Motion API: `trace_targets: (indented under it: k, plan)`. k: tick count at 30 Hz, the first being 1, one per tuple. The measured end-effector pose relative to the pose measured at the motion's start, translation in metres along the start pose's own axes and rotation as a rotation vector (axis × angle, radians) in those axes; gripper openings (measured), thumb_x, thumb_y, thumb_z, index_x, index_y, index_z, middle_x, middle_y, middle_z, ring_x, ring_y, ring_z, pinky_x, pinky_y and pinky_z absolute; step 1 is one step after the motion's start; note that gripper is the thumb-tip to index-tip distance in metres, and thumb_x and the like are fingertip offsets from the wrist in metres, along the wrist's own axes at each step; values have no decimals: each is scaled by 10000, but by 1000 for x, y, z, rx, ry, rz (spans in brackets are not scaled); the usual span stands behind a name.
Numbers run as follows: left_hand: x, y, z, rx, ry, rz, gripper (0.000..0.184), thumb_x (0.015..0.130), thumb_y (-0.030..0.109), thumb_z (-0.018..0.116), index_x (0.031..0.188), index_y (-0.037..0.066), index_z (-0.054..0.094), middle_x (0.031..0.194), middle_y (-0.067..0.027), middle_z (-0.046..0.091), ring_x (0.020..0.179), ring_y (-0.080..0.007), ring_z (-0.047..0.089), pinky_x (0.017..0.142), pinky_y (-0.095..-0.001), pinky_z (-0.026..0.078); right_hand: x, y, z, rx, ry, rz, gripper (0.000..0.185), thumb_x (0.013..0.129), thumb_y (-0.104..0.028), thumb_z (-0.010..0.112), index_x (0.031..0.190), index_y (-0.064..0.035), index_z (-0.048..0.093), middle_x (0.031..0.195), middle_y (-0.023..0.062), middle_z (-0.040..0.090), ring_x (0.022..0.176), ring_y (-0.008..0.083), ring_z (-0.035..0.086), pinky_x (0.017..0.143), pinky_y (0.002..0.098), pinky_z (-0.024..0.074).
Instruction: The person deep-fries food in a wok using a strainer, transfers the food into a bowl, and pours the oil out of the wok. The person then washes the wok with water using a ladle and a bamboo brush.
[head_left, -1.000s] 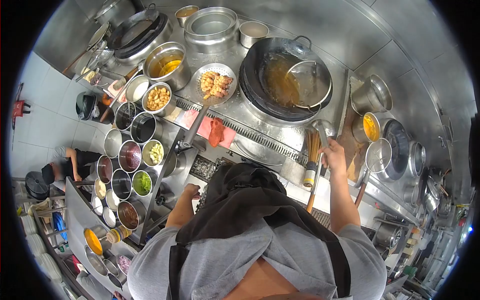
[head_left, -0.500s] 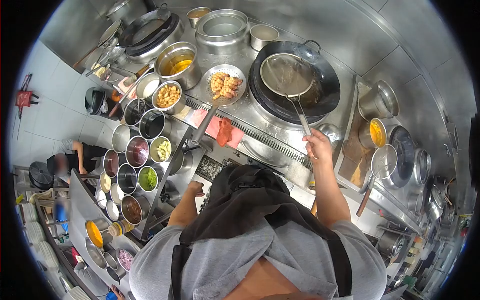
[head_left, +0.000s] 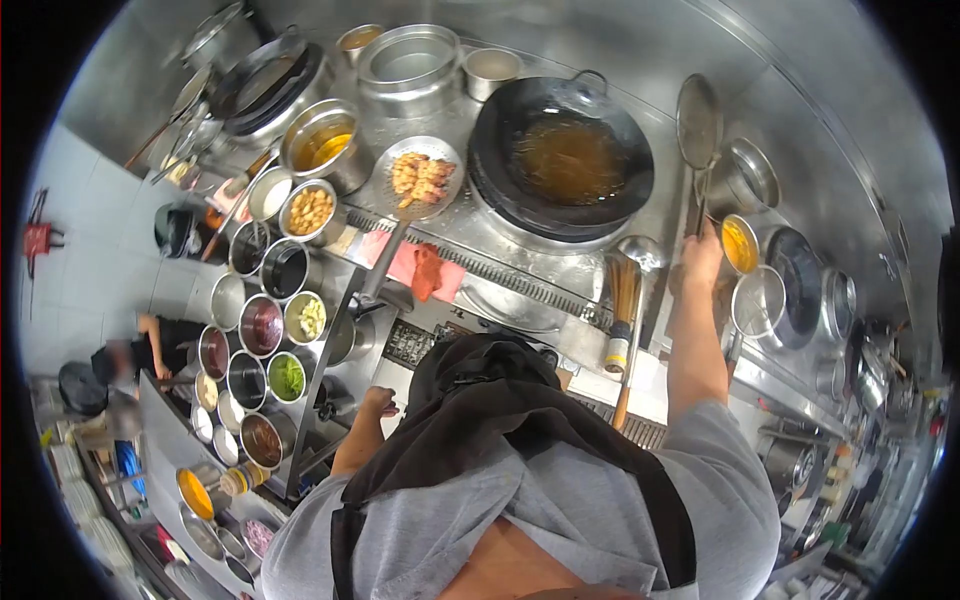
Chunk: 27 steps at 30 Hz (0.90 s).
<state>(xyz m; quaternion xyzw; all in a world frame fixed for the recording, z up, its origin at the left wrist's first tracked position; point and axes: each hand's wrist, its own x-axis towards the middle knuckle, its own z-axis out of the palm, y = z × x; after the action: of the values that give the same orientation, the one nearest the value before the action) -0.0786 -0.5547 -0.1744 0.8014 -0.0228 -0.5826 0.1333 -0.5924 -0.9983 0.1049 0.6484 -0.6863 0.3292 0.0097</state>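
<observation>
My right hand is closed round the handle of a round mesh strainer, which is held up to the right of the big black wok. Brown oil lies in the wok. Low at the left, near the stove's front edge, my left hand has its fingers curled; what they hold, if anything, is hidden. A perforated ladle with fried pieces rests left of the wok. In front of the wok lie a metal ladle and a bamboo brush.
Several pots of ingredients stand at the left, near a pot of yellow oil. Another strainer and a yellow-filled pot are at the right. A person is at the far left.
The strainer was resting in the wok a second ago, then my right hand took its handle. It has moved right, out of the wok. My right hand has left the metal ladle.
</observation>
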Motion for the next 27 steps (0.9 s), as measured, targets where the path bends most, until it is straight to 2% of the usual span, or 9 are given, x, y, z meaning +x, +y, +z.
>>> trace_targets:
  k: [1,4,14,15,17,18,20,24,27]
  plan:
    - [8,-4,2,-22,-2,-2,232,847,157,544,858,-74,556,736,-192,609,588,-311,663,475,-391,564,-4,-10,-10,-26,-114,159,446,759,-67,523,1202,-24,551,1001,280,611,978,441,571,864,499,442]
    - [15,1,3,-10,-11,-7,237,849,167,548,870,-69,556,755,-185,612,586,-303,663,476,-384,563,-10,38,15,-275,-335,186,384,801,-89,493,1175,-71,578,1006,276,609,975,422,581,846,487,460]
    - [-2,60,-2,20,11,27,218,850,152,545,951,-40,560,787,-163,623,594,-272,661,485,-367,555,-35,63,22,-161,-295,265,431,779,-46,470,1198,-57,572,979,266,625,989,413,581,883,466,453]
    - [-4,63,-1,11,1,41,217,851,150,546,968,-32,561,792,-161,626,593,-272,660,484,-369,553,-28,73,24,-36,-275,327,450,782,-39,463,1220,-65,560,942,247,641,911,387,615,814,447,485]
    - [-6,68,1,11,-13,61,218,853,149,546,984,-25,563,797,-160,628,592,-271,660,483,-371,551,-20,40,-14,320,-216,508,434,773,5,491,1194,-31,589,735,106,635,495,114,538,401,277,417]
    - [-8,70,3,16,-7,67,220,855,149,546,983,-30,562,801,-162,630,596,-274,662,485,-372,553,-14,43,-20,318,-207,511,434,773,5,491,1194,-31,589,735,106,635,495,114,538,401,277,417]
    - [-8,69,6,19,2,65,223,858,148,546,982,-36,562,806,-164,632,600,-276,664,486,-374,554,2,51,-28,830,-24,640,444,767,12,496,1203,-18,568,699,106,630,448,120,506,371,261,374]
    - [-4,48,-1,3,-26,12,256,864,181,546,952,-59,564,807,-179,631,638,-297,678,487,-398,558,62,67,-62,805,-19,624,427,765,-32,548,1178,73,521,623,87,605,408,120,471,366,237,326]
    - [-7,45,-4,85,1,14,252,866,194,545,934,-48,563,794,-166,626,636,-288,678,486,-412,555,105,140,-57,707,-61,653,220,750,-54,580,936,62,598,619,98,614,407,121,474,382,230,342]
